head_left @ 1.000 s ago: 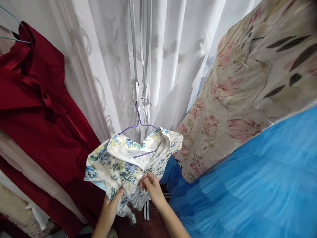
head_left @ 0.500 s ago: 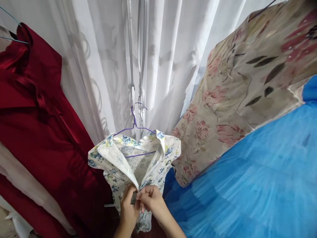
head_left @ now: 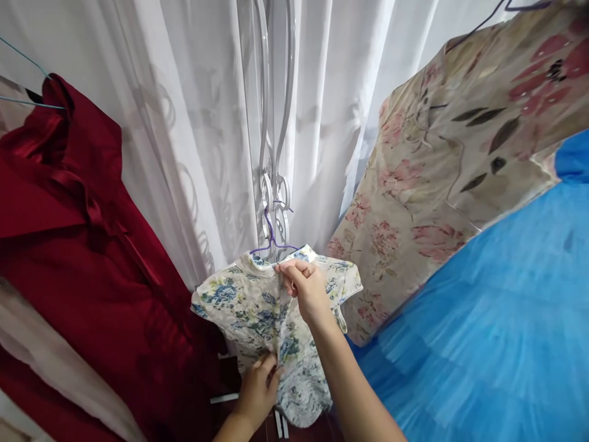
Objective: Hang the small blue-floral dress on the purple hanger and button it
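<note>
A small white dress with blue flowers [head_left: 248, 304] hangs on a thin purple hanger [head_left: 272, 236], which is hooked on a white metal scroll [head_left: 275, 184] in front of the curtain. My right hand [head_left: 304, 288] pinches the dress at its collar, fingers closed on the cloth. My left hand [head_left: 256, 390] grips the front of the dress lower down, near its hem. The front of the dress is closed.
A dark red garment [head_left: 78, 245] hangs at the left on a blue hanger [head_left: 27, 80]. A beige dress with pink flowers [head_left: 451, 166] hangs at the right above a bright blue tulle skirt [head_left: 488, 325]. White sheer curtains [head_left: 193, 110] fill the back.
The dress front, open a second ago, has been drawn shut. My right hand rose from the middle of the dress to the collar. My left hand stayed low on the cloth.
</note>
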